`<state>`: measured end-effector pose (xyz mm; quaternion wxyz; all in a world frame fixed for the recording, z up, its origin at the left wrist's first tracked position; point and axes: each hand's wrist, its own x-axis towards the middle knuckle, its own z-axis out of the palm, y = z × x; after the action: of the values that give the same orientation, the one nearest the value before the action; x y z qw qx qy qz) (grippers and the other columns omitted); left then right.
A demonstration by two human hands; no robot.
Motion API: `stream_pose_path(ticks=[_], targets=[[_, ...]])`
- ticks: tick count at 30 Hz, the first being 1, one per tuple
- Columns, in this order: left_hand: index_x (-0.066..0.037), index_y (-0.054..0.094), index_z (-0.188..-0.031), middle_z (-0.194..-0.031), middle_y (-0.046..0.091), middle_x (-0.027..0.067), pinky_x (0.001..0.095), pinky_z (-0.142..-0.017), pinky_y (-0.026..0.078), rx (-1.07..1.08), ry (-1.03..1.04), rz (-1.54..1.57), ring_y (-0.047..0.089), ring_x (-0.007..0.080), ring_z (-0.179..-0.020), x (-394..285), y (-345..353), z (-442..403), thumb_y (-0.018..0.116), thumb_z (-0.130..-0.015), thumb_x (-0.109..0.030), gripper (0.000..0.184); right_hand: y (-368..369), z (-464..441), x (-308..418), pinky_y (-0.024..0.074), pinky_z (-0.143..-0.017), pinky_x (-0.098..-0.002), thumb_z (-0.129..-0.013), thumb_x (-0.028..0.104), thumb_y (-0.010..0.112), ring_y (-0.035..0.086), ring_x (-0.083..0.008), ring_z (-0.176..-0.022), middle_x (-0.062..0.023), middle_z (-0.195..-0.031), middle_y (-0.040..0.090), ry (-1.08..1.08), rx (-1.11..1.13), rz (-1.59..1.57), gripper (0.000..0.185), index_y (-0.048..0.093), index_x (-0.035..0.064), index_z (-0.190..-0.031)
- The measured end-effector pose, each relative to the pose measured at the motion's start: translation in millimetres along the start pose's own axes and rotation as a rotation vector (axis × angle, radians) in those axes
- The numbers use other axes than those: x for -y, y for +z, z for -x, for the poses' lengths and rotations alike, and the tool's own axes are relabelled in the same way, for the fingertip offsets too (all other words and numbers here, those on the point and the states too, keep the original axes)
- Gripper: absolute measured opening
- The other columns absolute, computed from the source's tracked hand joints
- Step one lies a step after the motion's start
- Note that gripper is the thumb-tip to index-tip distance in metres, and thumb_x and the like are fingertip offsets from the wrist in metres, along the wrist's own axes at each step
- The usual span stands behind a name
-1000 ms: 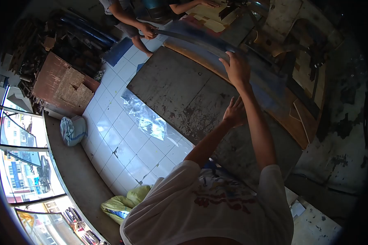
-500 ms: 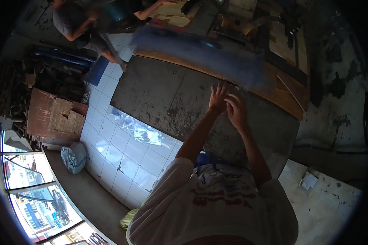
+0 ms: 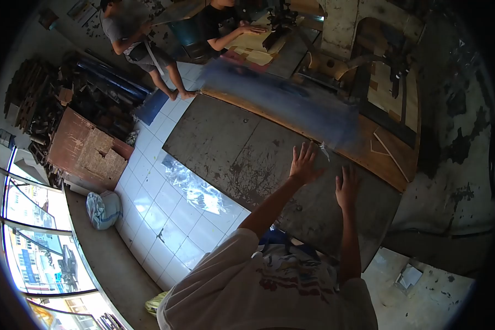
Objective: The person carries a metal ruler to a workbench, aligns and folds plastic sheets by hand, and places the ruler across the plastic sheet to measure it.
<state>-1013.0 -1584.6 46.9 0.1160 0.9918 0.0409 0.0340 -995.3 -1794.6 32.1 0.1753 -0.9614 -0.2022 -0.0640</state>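
Observation:
My left hand (image 3: pixel 304 164) is over the dark worn tabletop (image 3: pixel 225 137), fingers spread and holding nothing. To its right my right hand (image 3: pixel 346 187) is also over the tabletop, fingers apart and nothing in it. A small clear scrap (image 3: pixel 325 152) lies just beyond my left hand, near the wooden edge (image 3: pixel 264 114). Behind that edge stretches a blurred blue surface (image 3: pixel 291 104). Whether my palms press on the tabletop is hard to tell.
One person (image 3: pixel 143 49) stands at the upper left with a long strip (image 3: pixel 153 56). Another person (image 3: pixel 220 27) works at a machine (image 3: pixel 283 25). Clear plastic (image 3: pixel 195 190) lies on the tiled floor (image 3: pixel 176 220). A broken board (image 3: pixel 88 148) leans at the left.
The long strip held between my right hand and the person at the upper left is now only with that person. My hands have come back over the tabletop and moved apart.

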Motion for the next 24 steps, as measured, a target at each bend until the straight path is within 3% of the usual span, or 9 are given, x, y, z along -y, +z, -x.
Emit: stream_pose_path(ticks=[1,5,10,16,19,22,24], targets=[[-0.014,0.027,-0.146,-0.155,0.015,0.0103,0.0556,-0.114,0.006,0.010,0.003,-0.002,0.012,0.0305,-0.143,1,-1,1,0.045,-0.086,-0.061,0.079,4,-9,15,0.0215,-0.107,-0.0629,-0.095,0.031,0.048,0.034,-0.0353,-0.133,-0.0154,-0.145,0.035,-0.027,-0.003,-0.109,0.043,0.047,0.0115,-0.134],[-0.015,0.028,-0.146,-0.154,0.020,0.0105,0.0549,-0.114,0.007,-0.048,0.052,-0.065,0.014,0.0308,-0.143,9,9,11,0.046,-0.087,-0.054,0.073,27,-32,53,0.0241,-0.106,-0.0620,-0.096,0.029,0.046,0.036,-0.0295,-0.132,-0.0079,-0.146,0.036,-0.189,-0.070,-0.019,0.040,0.047,0.0132,-0.133],[-0.017,0.025,-0.148,-0.155,0.020,0.0071,0.0533,-0.115,0.007,-0.010,0.046,-0.101,0.015,0.0264,-0.143,19,3,12,0.042,-0.091,-0.054,0.070,16,-22,38,0.0201,-0.109,-0.0600,-0.096,0.042,0.041,0.031,-0.0259,-0.136,-0.0001,-0.149,0.031,-0.032,-0.026,0.096,0.049,0.041,0.0174,-0.139],[-0.018,0.024,-0.149,-0.156,0.016,0.0044,0.0479,-0.117,0.005,0.039,0.022,-0.100,0.011,0.0245,-0.144,31,-1,11,0.032,-0.094,-0.058,0.069,6,12,-25,0.0174,-0.110,-0.0601,-0.097,0.046,0.036,0.032,-0.0285,-0.134,-0.0046,-0.147,0.034,0.132,-0.118,0.202,0.054,0.038,0.0139,-0.141],[-0.018,0.024,-0.149,-0.156,0.015,0.0040,0.0472,-0.117,0.005,0.035,0.012,-0.104,0.011,0.0241,-0.144,35,-1,16,0.032,-0.094,-0.057,0.068,-19,46,-72,0.0236,-0.107,-0.0604,-0.096,0.050,0.037,0.033,-0.0322,-0.133,-0.0110,-0.144,0.037,0.353,-0.159,0.365,0.058,0.041,0.0103,-0.138],[-0.018,0.024,-0.149,-0.156,0.017,0.0052,0.0479,-0.117,0.005,0.004,0.038,-0.112,0.012,0.0248,-0.144,38,3,18,0.033,-0.095,-0.055,0.066,-50,80,-122,0.0340,-0.102,-0.0557,-0.093,0.056,0.041,0.042,-0.0359,-0.125,-0.0182,-0.136,0.044,0.668,-0.279,0.479,0.064,0.044,0.0081,-0.135],[-0.018,0.025,-0.148,-0.156,0.017,0.0057,0.0482,-0.117,0.006,-0.022,0.060,-0.113,0.013,0.0254,-0.144,35,5,16,0.035,-0.094,-0.054,0.066,-59,91,-152,0.0389,-0.099,-0.0512,-0.091,0.059,0.043,0.048,-0.0364,-0.118,-0.0195,-0.128,0.050,0.895,-0.179,0.219,0.066,0.046,0.0065,-0.132]])
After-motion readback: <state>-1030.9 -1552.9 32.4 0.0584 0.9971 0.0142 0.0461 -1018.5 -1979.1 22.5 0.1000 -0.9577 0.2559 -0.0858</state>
